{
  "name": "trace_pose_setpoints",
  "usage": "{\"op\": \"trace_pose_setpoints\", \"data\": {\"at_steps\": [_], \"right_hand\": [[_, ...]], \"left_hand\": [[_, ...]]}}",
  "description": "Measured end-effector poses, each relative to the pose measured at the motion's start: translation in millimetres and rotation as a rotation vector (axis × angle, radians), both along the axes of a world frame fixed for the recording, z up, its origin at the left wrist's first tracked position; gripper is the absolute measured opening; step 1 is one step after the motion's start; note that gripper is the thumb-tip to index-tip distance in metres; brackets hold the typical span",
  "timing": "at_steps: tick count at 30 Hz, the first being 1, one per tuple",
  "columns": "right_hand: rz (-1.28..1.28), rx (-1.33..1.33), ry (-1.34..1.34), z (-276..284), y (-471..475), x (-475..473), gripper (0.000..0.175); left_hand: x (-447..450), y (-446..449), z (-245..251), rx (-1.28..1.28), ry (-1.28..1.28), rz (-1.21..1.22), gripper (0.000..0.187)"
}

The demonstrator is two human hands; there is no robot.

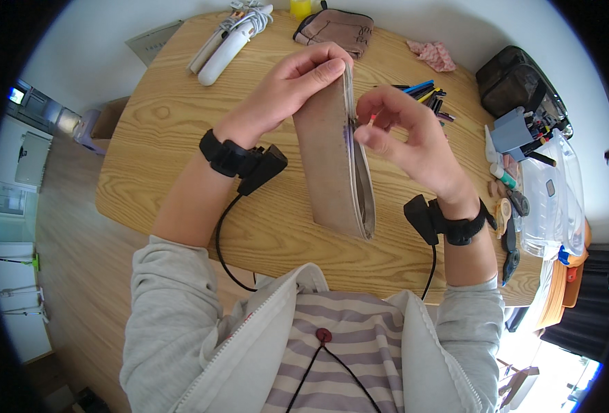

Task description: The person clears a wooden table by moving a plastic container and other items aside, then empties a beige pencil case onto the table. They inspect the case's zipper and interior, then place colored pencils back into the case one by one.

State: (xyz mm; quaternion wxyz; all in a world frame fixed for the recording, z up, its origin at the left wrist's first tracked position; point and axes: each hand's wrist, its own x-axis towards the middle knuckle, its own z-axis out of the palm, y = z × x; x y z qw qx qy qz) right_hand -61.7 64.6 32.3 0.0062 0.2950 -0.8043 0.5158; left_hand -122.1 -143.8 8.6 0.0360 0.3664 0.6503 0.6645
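A beige zippered pencil pouch [327, 155] is held on a slant above the wooden table. My left hand [315, 75] grips its upper end, thumb on the near face. At the zipped edge, my right hand [402, 131] has its thumb and curled fingers around the zip pull [355, 123]. A small red-tipped piece shows between those fingers; what it is cannot be made out. Below the pull the zip gapes, and the inside is mostly dark. Purple stains mark the fabric beside the zip. Both wrists wear black straps with cabled black boxes.
Behind my right hand lie several pens [423, 93]. Along the right edge are a grey pen holder [511, 131], a clear plastic bin [547, 206], a glue stick [503, 176] and correction tapes. A corded white appliance [232, 49], a brown pouch [340, 31] and crumpled pink tissue [433, 54] lie farther back.
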Motion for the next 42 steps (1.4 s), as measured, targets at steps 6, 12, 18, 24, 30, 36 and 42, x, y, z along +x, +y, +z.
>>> {"op": "trace_pose_setpoints", "data": {"at_steps": [6, 12, 18, 24, 30, 36, 42], "right_hand": [[0.02, -0.018, -0.003, -2, -5, 4, 0.022], [-0.102, -0.024, 0.023, -9, -9, 1, 0.018], [-0.351, 0.029, 0.139, -13, -12, -2, 0.017], [-0.415, 0.057, 0.171, -10, -10, 0, 0.013], [-0.286, 0.265, 0.125, -5, -9, 3, 0.012], [-0.268, 0.294, 0.182, 1, -9, 5, 0.012], [-0.298, 0.294, 0.252, 7, -9, 6, 0.016]], "left_hand": [[0, 0, -1, 0.01, -0.04, 0.01, 0.023], [2, 5, -3, 0.025, -0.156, 0.076, 0.024], [4, 22, 6, -0.136, 0.393, 0.569, 0.024], [41, 23, 20, -0.469, 0.435, 0.416, 0.051], [49, 22, 26, -0.605, 0.456, 0.4, 0.046], [47, 23, 20, -0.607, 0.501, 0.436, 0.034], [47, 21, 19, -0.702, 0.463, 0.406, 0.022]]}}
